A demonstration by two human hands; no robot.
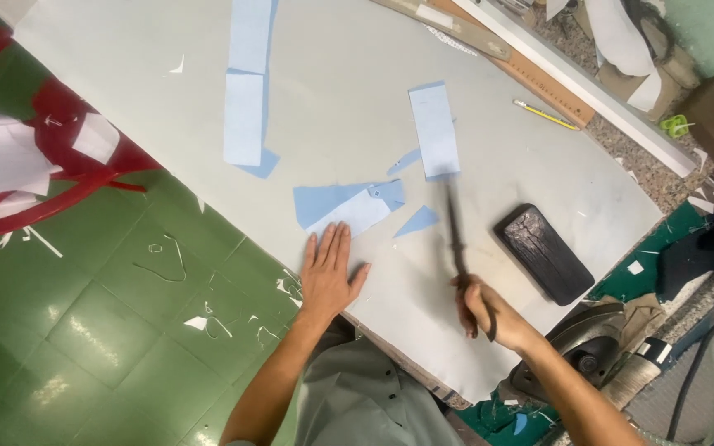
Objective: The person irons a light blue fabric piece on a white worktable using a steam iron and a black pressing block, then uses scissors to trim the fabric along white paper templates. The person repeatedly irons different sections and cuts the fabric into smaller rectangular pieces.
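Note:
My left hand (329, 276) lies flat on the grey table (349, 91), fingers together, its fingertips just below a light blue cut piece (349, 206). My right hand (483, 307) grips the handles of long dark scissors (457, 235), blurred, whose blades point up toward a blue rectangular strip (435, 130). A small blue triangle offcut (419, 220) lies to the left of the blades.
A black worn block (544, 253) sits right of the scissors. More blue strips (247, 87) lie at the table's upper left. A yellow pencil (545, 115) and a wooden ruler (522, 70) are at the far edge. Red and white material (30, 161) lies on the green floor.

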